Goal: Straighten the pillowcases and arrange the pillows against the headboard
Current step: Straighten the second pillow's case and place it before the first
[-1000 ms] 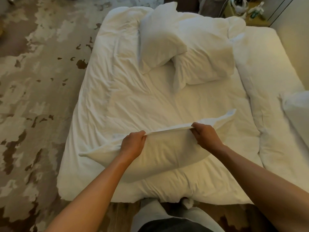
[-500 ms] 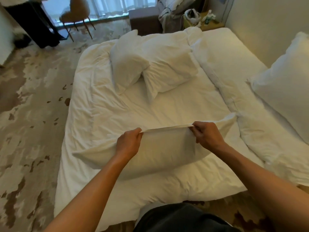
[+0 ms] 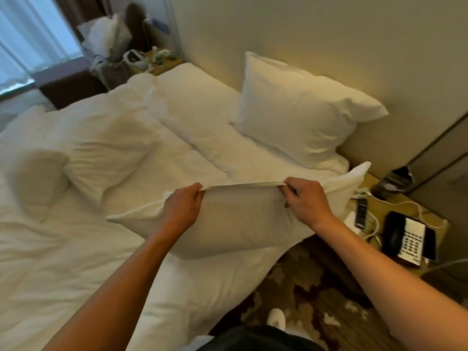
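I hold a white pillow [image 3: 235,224] above the near corner of the bed, with its top seam pulled taut between my hands. My left hand [image 3: 183,209] grips the seam on the left and my right hand [image 3: 305,200] grips it on the right. Another white pillow [image 3: 301,112] leans upright against the beige headboard [image 3: 291,34]. Two more pillows [image 3: 106,153] [image 3: 35,178] lie loose on the rumpled duvet [image 3: 76,262] at the left.
A nightstand [image 3: 440,224] at the right carries a black telephone [image 3: 405,236], a remote [image 3: 361,211] and white cables. A far bedside table [image 3: 162,64] holds small items beside a chair with bags. Patterned carpet [image 3: 304,295] runs between the bed and the nightstand.
The view has swung right toward the headboard, bringing the leaning pillow and the nightstand into sight. The held pillow has moved right with my hands, still gripped by its top seam.
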### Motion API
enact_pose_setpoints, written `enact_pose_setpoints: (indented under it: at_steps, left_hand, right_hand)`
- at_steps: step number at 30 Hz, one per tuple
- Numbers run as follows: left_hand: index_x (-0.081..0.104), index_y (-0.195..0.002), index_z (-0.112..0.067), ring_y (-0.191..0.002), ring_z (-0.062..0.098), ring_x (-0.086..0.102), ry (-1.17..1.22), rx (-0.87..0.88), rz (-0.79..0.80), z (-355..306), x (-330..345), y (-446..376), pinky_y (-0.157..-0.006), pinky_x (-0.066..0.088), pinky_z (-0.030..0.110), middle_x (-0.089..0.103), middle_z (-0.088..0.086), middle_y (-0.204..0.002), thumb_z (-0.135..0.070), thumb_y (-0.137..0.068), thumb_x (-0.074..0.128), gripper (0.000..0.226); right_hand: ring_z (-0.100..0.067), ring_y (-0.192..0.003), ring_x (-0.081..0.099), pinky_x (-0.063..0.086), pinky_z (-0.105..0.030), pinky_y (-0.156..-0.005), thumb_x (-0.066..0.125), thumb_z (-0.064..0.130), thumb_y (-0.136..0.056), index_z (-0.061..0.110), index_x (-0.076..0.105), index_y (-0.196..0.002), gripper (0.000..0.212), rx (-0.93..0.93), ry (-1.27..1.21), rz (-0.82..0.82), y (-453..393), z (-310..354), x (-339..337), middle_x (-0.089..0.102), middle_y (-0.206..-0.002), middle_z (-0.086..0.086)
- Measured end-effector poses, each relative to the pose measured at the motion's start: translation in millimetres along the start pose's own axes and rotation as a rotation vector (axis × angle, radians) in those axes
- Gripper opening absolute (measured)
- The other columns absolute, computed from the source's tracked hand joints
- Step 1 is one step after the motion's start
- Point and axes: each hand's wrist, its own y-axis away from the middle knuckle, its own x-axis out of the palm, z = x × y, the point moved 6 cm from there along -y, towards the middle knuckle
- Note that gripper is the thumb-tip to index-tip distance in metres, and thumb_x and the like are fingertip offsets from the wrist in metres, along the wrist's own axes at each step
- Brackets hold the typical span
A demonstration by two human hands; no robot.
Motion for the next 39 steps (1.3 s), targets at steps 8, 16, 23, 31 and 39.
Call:
enact_pose_setpoints:
  at_steps: [8,16,23,31,39]
  left_hand:
    - [0.064,-0.093,-0.030,-0.079,0.024,0.063,0.032,0.155,0.097,-130,48,-75,-0.060,0.044,0.032,0.069,-0.003,-0.082,-0.033,-0.102,0.046,0.020]
    - [0.065,-0.099,-0.032,-0.082,0.023,0.065,0.008,0.221,0.023,-154,47,-158,-0.061,0.042,0.031,0.072,-0.004,-0.088,-0.033,-0.103,0.044,0.022]
    - [0.065,-0.097,-0.027,-0.085,0.026,0.064,0.047,0.161,-0.082,-129,33,-248,-0.058,0.037,0.032,0.071,-0.001,-0.089,-0.032,-0.104,0.042,0.024]
    - [0.067,-0.098,-0.024,-0.093,0.024,0.064,0.125,0.113,0.017,-89,65,-328,-0.071,0.054,0.041,0.071,-0.002,-0.096,-0.025,-0.104,0.043,0.025]
    - [0.064,-0.094,-0.026,-0.088,0.021,0.058,0.077,0.138,0.193,-74,134,-360,-0.062,0.043,0.033,0.057,-0.002,-0.093,-0.038,-0.104,0.043,0.026]
  right_hand:
    - [-0.004,-0.070,0.061,0.046,-0.027,-0.062,0.059,0.029,-0.104,0.027,0.069,-0.079,0.027,0.141,-0.042,-0.150,-8,-105,-84,0.068,-0.072,0.013]
    - [-0.004,-0.064,0.058,0.039,-0.024,-0.056,0.058,0.034,-0.105,0.025,0.066,-0.080,0.028,0.162,-0.026,-0.206,-73,-134,-89,0.061,-0.068,0.014]
    - [-0.005,-0.063,0.055,0.036,-0.023,-0.056,0.058,0.037,-0.105,0.025,0.060,-0.073,0.034,0.120,0.041,-0.104,-168,-117,-69,0.060,-0.066,0.013]
    - [-0.007,-0.059,0.054,0.039,-0.030,-0.056,0.058,0.038,-0.105,0.024,0.054,-0.069,0.039,0.131,0.067,-0.014,-246,-129,-27,0.057,-0.060,0.008]
    - [-0.008,-0.058,0.063,0.054,-0.038,-0.067,0.054,0.040,-0.105,0.021,0.059,-0.071,0.039,0.333,0.046,0.046,-249,-188,15,0.064,-0.064,0.005]
